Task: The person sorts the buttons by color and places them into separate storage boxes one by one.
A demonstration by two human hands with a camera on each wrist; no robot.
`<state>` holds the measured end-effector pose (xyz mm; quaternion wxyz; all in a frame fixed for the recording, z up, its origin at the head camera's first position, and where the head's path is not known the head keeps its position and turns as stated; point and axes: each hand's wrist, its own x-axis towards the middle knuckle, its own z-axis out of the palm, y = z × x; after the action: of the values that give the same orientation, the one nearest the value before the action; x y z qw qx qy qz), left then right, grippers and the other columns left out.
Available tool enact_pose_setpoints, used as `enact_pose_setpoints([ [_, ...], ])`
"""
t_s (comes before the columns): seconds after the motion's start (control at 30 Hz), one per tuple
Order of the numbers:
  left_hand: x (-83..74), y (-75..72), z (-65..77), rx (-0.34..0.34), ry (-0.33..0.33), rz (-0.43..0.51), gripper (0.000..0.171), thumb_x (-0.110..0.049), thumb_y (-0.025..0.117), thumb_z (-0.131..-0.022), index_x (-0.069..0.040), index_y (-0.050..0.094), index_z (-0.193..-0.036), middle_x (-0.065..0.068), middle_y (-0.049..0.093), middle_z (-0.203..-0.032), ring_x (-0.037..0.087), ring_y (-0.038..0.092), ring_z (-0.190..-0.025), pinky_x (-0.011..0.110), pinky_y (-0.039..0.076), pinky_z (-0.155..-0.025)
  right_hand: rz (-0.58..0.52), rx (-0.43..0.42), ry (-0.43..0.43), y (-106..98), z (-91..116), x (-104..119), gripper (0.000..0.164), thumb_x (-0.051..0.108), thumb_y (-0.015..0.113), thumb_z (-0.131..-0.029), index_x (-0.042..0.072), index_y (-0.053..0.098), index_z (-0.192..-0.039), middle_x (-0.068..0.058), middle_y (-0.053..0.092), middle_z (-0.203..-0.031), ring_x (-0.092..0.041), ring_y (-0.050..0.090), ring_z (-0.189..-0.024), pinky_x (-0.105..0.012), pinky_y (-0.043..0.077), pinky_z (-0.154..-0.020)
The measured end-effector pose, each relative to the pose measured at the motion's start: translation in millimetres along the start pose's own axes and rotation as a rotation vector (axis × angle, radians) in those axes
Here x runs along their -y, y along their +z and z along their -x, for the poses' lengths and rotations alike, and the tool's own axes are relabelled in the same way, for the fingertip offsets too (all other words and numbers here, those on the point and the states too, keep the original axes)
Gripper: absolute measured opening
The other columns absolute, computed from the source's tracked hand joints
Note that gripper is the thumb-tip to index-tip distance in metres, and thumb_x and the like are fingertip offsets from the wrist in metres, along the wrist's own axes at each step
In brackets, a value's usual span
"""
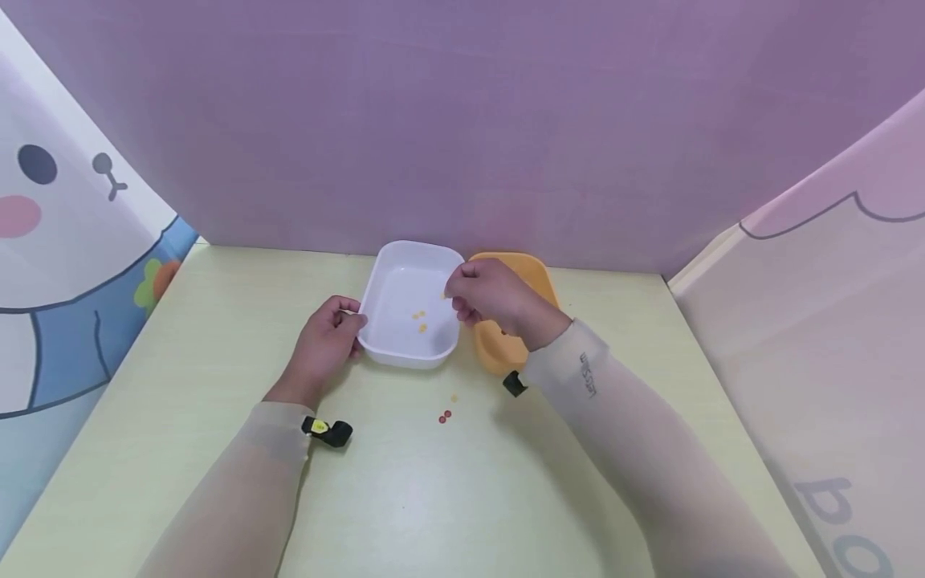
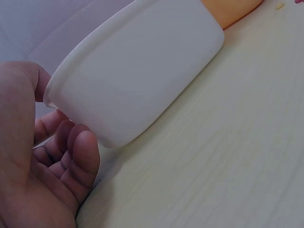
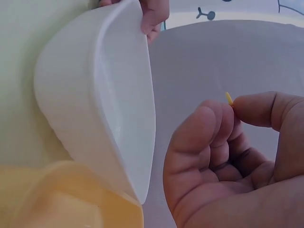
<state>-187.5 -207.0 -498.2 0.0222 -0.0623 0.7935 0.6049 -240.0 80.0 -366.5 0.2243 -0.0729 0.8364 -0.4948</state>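
Note:
My left hand grips the left rim of a white plastic tray, thumb on the rim and fingers against the outer wall. Several small yellow discs lie on the tray's floor. Raised over the tray's right side, my right hand pinches a thin yellow disc between thumb and forefinger. Beneath that hand and wrist is an orange tray, partly hidden, with little of its inside showing. In the right wrist view, my right hand is apart from the white tray.
On the table, in front of the trays, lie one yellow disc and two red discs. A purple wall rises right behind both trays. Printed panels stand along the left and right table edges.

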Motion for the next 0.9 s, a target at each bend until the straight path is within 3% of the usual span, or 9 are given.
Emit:
enact_pose_setpoints([
  [0.37, 3.5, 3.2, -3.2, 0.012, -0.005, 0.000, 0.029, -0.034, 0.061, -0.113, -0.015, 0.060, -0.136, 0.011, 0.063, -0.102, 0.023, 0.067, -0.083, 0.032, 0.061, -0.074, 0.032, -0.042, 0.086, 1.3, -11.6, 0.2, 0.020, 0.024, 0.068, -0.108, 0.007, 0.078, -0.109, -0.010, 0.070, -0.095, -0.024, 0.069, -0.088, -0.032, 0.065, -0.078],
  [0.73, 6.8, 1.1, -4.1, 0.016, 0.004, -0.002, 0.031, -0.034, 0.060, -0.113, -0.013, 0.060, -0.137, 0.012, 0.063, -0.104, 0.023, 0.067, -0.082, 0.031, 0.061, -0.074, 0.032, 0.007, 0.017, 2.8, 5.3, -14.0, 0.016, 0.019, 0.069, -0.106, 0.007, 0.075, -0.098, -0.008, 0.068, -0.086, -0.023, 0.067, -0.081, -0.033, 0.063, -0.075],
  [0.9, 6.5, 0.3, -4.5, 0.007, 0.004, -0.012, 0.030, -0.033, 0.061, -0.114, -0.014, 0.060, -0.137, 0.011, 0.063, -0.102, 0.023, 0.067, -0.082, 0.032, 0.061, -0.074, 0.083, 0.023, -0.004, 4.4, 16.4, -21.0, 0.018, 0.020, 0.069, -0.106, 0.005, 0.074, -0.097, -0.009, 0.069, -0.087, -0.023, 0.068, -0.081, -0.033, 0.065, -0.074],
])
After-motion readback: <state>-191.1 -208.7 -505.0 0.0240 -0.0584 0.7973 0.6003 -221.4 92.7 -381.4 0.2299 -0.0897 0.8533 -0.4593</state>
